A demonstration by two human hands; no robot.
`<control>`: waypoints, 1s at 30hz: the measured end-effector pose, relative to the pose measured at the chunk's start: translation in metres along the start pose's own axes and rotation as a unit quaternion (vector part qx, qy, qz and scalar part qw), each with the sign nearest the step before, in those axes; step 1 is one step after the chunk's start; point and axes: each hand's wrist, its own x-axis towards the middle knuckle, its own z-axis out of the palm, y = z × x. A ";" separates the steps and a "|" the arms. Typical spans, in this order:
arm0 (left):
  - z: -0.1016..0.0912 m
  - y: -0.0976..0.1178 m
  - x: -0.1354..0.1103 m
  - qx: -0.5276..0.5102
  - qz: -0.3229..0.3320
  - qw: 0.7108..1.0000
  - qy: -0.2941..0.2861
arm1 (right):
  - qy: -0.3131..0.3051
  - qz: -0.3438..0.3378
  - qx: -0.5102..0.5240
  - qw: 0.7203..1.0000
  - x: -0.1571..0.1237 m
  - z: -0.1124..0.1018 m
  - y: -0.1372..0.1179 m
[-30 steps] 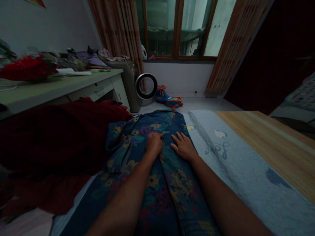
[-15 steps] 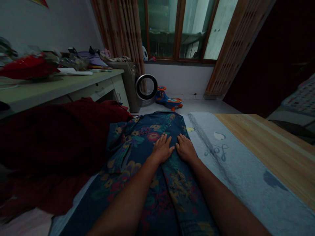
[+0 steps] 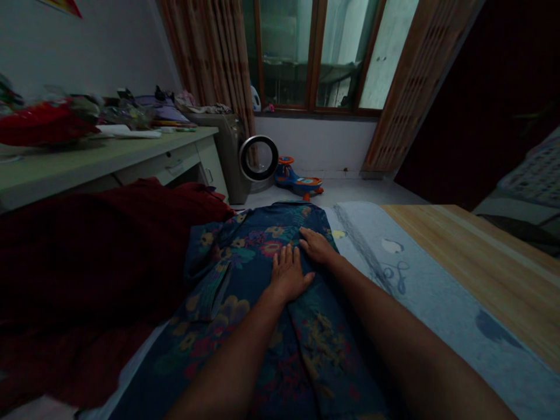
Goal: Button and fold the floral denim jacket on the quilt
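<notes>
A dark blue floral garment [image 3: 249, 274] with long sleeves lies spread out in front of me, its collar end pointing away. My left hand [image 3: 289, 275] rests flat on its middle, fingers spread and thumb out to the right. Slightly farther off and to the right, my right hand [image 3: 317, 245] lies on the cloth near the garment's right edge, palm down with fingers stretched toward the left. Neither hand grips the fabric. One sleeve [image 3: 210, 291] is folded down on the left, its cuff opening visible.
Dark red cloth [image 3: 91, 256] is heaped at the left, below a cluttered desk [image 3: 175, 146]. A pale blue mat [image 3: 420, 309] lies under the garment on a wooden surface [image 3: 494, 256]. Beyond are a washing machine with an open round door [image 3: 259, 158] and a ride-on toy [image 3: 300, 182].
My right hand has moved slightly away from me and left, its fingers now turned leftward. My left hand has shifted a little nearer to me. The garment lies nearly as before.
</notes>
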 end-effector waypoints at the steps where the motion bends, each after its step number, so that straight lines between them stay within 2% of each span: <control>1: 0.000 0.000 0.000 0.000 0.001 1.000 -0.002 | -0.011 -0.003 -0.002 1.000 0.004 0.006 0.002; 4: -0.001 0.000 0.000 0.002 0.001 1.000 -0.010 | -0.025 0.011 -0.023 0.999 0.014 0.015 0.013; 12: -0.001 0.002 -0.001 0.012 -0.009 1.000 -0.016 | -0.020 0.063 -0.044 0.997 0.041 0.015 0.036; 20: -0.005 0.003 -0.002 0.014 -0.012 0.999 -0.026 | -0.028 0.089 -0.044 0.995 0.060 0.016 0.045; 30: -0.002 0.003 -0.003 0.035 -0.021 0.999 -0.030 | -0.036 0.120 -0.026 0.992 0.072 0.017 0.051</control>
